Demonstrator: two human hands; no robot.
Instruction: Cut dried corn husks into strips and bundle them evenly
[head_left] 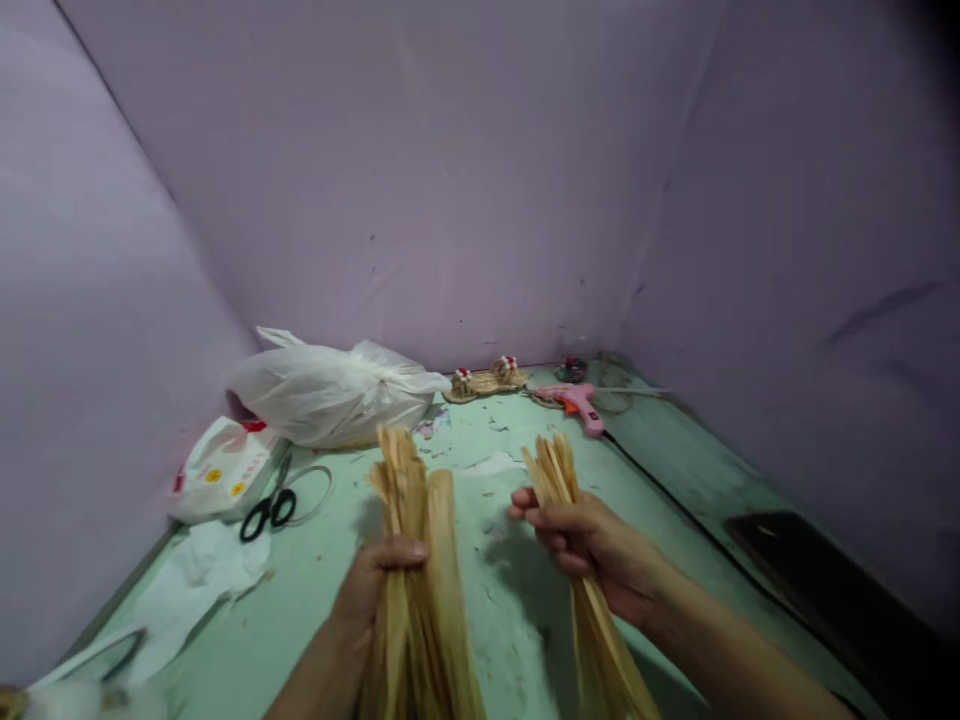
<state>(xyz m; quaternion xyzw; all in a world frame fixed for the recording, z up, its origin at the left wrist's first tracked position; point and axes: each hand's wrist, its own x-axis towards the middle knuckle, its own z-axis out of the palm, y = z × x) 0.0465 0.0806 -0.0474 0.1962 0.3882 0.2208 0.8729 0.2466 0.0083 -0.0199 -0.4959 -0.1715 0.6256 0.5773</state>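
Note:
My left hand (382,575) is closed round a thick bundle of dried leaf strips (409,500), straw-yellow and held upright. One broader strip (448,560) stands along its right side. In my right hand (581,545) is a thinner bundle of the same dried strips (555,470), with thumb and fingers wrapped about its upper part. The two bundles are apart, with green tabletop between them. Their lower ends run out of the picture at the bottom.
Against the back wall lie a tied white plastic bag (337,390) and a pair of woven slippers (487,382). A pink glue gun (581,400) trails a black cord at right. Black-handled scissors (270,510), a tissue pack (229,470) and crumpled white tissue (199,575) are at left. A dark flat object (810,570) lies right.

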